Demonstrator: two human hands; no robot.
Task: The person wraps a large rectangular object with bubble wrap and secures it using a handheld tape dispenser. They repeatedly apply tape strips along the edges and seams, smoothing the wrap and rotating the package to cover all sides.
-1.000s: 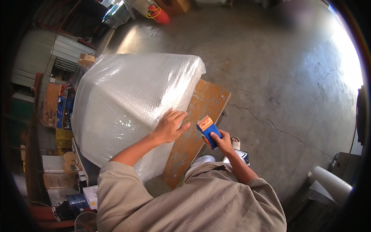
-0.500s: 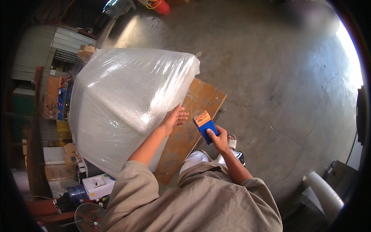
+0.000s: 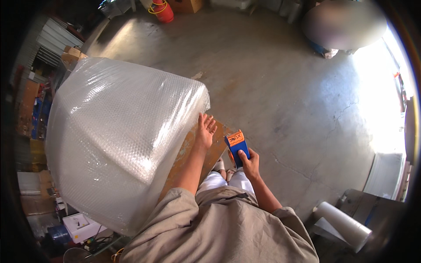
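A large bundle covered in bubble wrap lies at the left on a worn brown wooden tabletop. My left hand is beside the bundle's right edge, palm turned up and fingers stretched out, holding nothing. Whether its fingertips touch the wrap I cannot tell. In front of my body my right hand grips a blue, block-shaped hand tool with an orange, hand-lettered top. The thumb presses on its near face. The tool's underside and its exact kind are hidden.
A pale roll of sheeting lies at the lower right. Far off stand a red gas cylinder and a cardboard box. Left of the table are a white box and a blue water bottle. A blurred patch covers someone at the upper right.
My view has turned right, so the bundle sits farther left. My left hand has turned palm up near the bundle's edge. The blue tool stays in my right hand, held more upright.
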